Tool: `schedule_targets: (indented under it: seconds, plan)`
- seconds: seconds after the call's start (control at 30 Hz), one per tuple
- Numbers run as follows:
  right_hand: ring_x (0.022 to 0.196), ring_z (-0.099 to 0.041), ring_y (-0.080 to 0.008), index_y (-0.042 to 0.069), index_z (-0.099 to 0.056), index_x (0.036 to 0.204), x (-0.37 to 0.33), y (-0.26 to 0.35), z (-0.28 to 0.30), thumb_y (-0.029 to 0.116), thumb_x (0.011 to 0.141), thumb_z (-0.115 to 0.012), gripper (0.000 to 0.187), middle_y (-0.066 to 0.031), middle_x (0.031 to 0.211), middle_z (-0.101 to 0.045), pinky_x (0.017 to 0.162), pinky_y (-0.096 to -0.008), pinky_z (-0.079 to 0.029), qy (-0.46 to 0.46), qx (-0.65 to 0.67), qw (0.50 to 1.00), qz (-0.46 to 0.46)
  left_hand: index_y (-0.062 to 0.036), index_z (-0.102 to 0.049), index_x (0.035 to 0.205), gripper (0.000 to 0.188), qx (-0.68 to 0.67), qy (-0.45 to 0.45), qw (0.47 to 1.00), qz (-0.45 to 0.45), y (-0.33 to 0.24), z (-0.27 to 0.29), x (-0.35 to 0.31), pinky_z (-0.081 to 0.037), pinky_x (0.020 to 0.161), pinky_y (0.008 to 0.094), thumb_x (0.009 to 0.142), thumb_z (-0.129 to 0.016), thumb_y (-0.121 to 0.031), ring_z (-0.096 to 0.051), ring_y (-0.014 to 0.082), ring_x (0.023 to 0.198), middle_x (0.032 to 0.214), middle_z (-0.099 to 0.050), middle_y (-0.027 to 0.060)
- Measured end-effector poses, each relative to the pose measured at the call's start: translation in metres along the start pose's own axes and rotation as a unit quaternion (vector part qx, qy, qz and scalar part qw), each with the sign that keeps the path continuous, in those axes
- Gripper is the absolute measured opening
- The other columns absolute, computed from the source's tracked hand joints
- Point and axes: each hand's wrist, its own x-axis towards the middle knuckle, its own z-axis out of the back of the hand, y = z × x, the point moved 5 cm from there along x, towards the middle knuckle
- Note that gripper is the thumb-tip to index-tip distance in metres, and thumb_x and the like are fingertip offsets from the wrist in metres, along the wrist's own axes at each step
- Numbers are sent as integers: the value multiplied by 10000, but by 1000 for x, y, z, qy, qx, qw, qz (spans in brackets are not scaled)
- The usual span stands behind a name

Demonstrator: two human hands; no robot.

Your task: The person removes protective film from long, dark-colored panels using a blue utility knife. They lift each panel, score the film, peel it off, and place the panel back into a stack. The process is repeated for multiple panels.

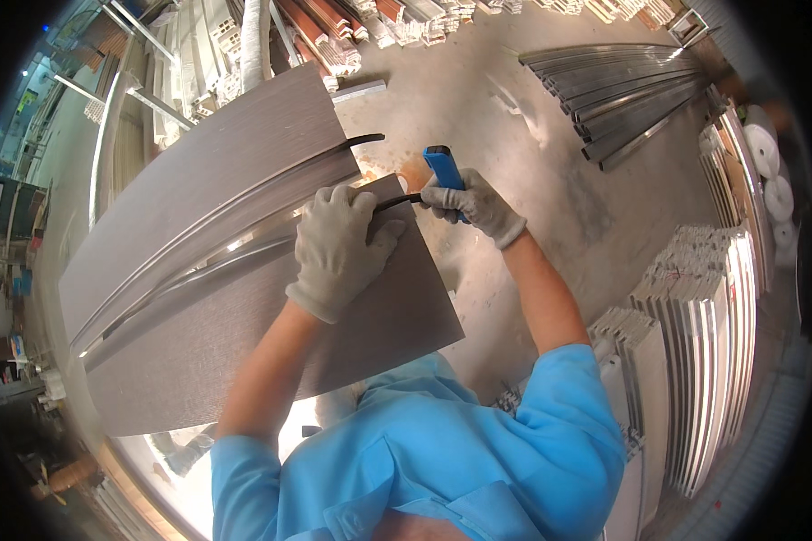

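Note:
Two long grey-brown panels point(198, 171) lie side by side with a metal channel point(207, 257) between them. My left hand point(338, 248), in a grey glove, presses flat on the near panel point(244, 352) close to its far end. A black rubber strip point(392, 203) sticks out from under its fingers. My right hand point(474, 203), also gloved, grips a blue-handled tool point(447, 171) at the panel's end, right where that strip emerges. A second black strip point(363, 140) curls off the end of the far panel.
Concrete floor point(532, 162) lies beyond the panels. Grey metal profiles point(622, 90) are piled at the upper right. White and silver profile stacks point(704, 343) stand at the right, white rolls point(767, 153) behind them. More profiles and boards point(334, 36) fill the top.

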Motion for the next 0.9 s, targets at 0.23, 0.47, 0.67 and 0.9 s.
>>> schedule_targets:
  seconds: [0.23, 0.47, 0.67, 0.9]
  plan:
    - [593, -515, -70, 31, -717, 864, -7, -13, -5, 331, 928, -700, 307, -4, 669, -589, 542, -226, -406, -32, 46, 998, -2, -49, -642, 972, 491, -13, 3, 1000, -11, -2, -15, -1, -468, 817, 448, 745, -793, -457, -588, 344, 973, 975, -636, 133]
    - [616, -553, -72, 68, -666, 897, -4, -22, -8, 289, 948, -685, 227, -2, 720, -612, 555, -222, -431, -24, 94, 995, 2, -47, -651, 1003, 487, -51, 38, 997, -35, 3, -12, 3, -456, 834, 447, 730, -811, -418, -581, 342, 978, 954, -633, 122]
    - [595, -523, -62, 61, -703, 900, -4, -30, -10, 329, 942, -696, 272, 10, 686, -594, 533, -210, -388, -30, 125, 992, 21, -66, -659, 989, 397, -99, 23, 994, 33, -3, -25, 13, -453, 817, 450, 749, -804, -347, -577, 345, 969, 936, -632, 122]
    - [602, -531, -65, 68, -706, 903, 0, -30, -8, 326, 939, -703, 261, 9, 689, -598, 545, -218, -399, -19, 127, 992, 17, -80, -662, 1006, 395, -121, 45, 991, -17, -1, -27, 17, -456, 827, 432, 747, -820, -333, -563, 326, 949, 947, -615, 97]
